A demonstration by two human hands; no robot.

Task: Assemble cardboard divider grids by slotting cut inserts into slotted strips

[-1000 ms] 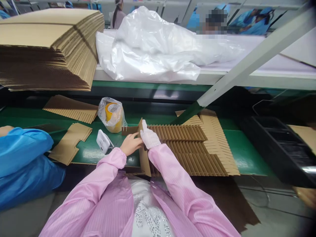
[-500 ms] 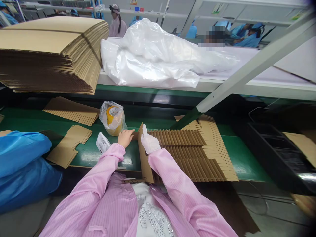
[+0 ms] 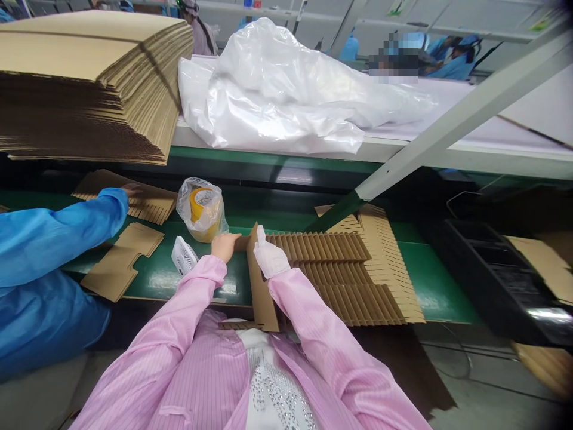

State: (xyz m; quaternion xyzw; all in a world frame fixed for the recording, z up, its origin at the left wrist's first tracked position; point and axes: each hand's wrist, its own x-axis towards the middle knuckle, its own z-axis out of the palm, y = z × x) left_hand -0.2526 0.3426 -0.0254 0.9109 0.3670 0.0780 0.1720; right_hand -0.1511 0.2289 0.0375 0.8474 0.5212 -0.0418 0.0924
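Observation:
My left hand point(image 3: 225, 246), bare, pinches the end of a brown cardboard strip point(image 3: 242, 243) that sticks out to the left of an upright cardboard panel point(image 3: 261, 292). My right hand point(image 3: 271, 258), in a white glove, grips the upper part of that panel from its right side; some of its fingers are hidden. Right of the panel, several rows of upright slotted cardboard dividers point(image 3: 340, 275) stand interlocked in a grid. Flat slotted cardboard sheets point(image 3: 394, 263) lie at the grid's right end. A small white fan point(image 3: 184, 257) is beside my left wrist.
A clear bag with yellow tape rolls point(image 3: 201, 209) stands on the green surface point(image 3: 154, 278). A co-worker's blue sleeve point(image 3: 67, 230) reaches over cardboard pieces at left. Stacked cardboard point(image 3: 147, 101) and white plastic sheeting point(image 3: 277, 95) rest above. A slanted post point(image 3: 430, 131) crosses the right.
My left hand has closed on the strip's end, its fingers previously spread. The co-worker's arm at left has reached forward onto the slotted cardboard. My view has tilted slightly down.

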